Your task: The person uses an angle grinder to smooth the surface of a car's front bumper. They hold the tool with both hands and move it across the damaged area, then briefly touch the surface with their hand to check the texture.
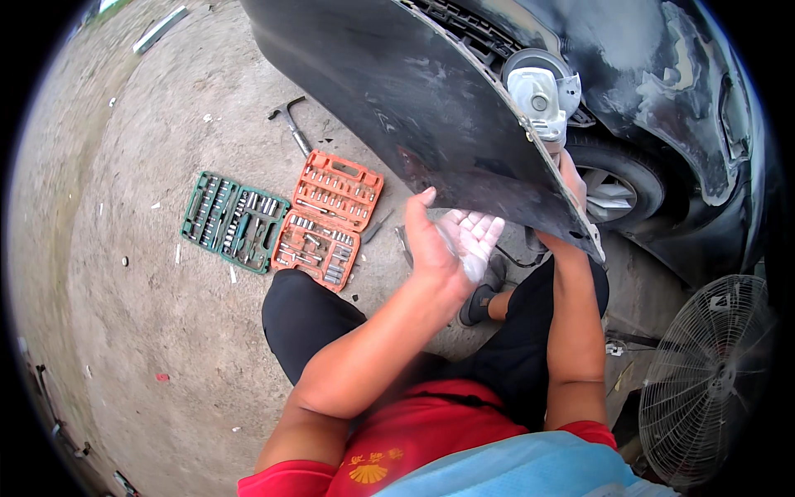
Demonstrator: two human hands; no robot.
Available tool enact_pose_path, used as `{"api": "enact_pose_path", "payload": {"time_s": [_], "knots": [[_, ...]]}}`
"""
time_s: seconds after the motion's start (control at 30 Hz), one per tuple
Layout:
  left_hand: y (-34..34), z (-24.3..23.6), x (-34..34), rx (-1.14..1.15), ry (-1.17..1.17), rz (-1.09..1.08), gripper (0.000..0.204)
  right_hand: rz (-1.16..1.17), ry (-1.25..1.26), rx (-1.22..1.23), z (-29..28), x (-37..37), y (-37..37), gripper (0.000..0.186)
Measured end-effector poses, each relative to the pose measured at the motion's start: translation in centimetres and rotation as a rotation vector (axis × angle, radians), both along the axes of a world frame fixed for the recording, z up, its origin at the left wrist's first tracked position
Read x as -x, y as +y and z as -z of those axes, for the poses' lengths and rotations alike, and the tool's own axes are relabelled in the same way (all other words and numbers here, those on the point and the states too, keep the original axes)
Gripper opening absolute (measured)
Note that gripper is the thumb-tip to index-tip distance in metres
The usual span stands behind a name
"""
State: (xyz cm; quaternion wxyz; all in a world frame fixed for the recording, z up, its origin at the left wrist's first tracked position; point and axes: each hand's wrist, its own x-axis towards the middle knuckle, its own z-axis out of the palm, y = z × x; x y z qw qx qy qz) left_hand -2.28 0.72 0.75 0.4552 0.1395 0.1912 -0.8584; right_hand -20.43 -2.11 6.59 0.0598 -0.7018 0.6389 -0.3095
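A large black car body panel (397,99), scuffed with whitish marks, slants across the upper middle in front of me. My left hand (464,240) is at its lower edge, palm up and dusted white, fingers stretched out and thumb raised. It grips nothing; whether it touches the panel I cannot tell. My right hand (571,178) reaches behind the panel's right edge, which partly covers it. The fingers are closed around the body of what looks like an angle grinder (537,103), its silver head and round disc upward.
Orange (331,224) and green (235,222) socket sets lie spread on the concrete, a hammer-like tool (291,124) beyond them. The car's wheel (613,186) and sanded dark bodywork (654,83) are at right. A wire-caged fan (704,381) stands near right. A dark cable hangs below the panel.
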Motion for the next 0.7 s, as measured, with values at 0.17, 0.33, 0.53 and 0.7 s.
{"api": "enact_pose_path", "payload": {"time_s": [0.17,0.33,0.53,0.7], "knots": [[0.2,-0.1,0.1,0.007,0.013,-0.001,0.097,0.203,0.046,-0.104,-0.8,1.0,-0.9,0.053],[0.3,0.0,0.2,-0.010,-0.024,-0.004,0.100,0.279,0.392,-0.125,-5.6,-0.3,-1.2,0.065],[0.2,0.2,0.4,-0.003,-0.010,-0.003,0.102,0.172,0.851,-0.180,-12.8,-4.0,-1.8,0.054],[-0.1,-0.9,-0.1,-0.042,-0.023,0.005,0.108,0.101,1.067,-0.301,-16.5,-7.1,-4.7,0.053]]}}
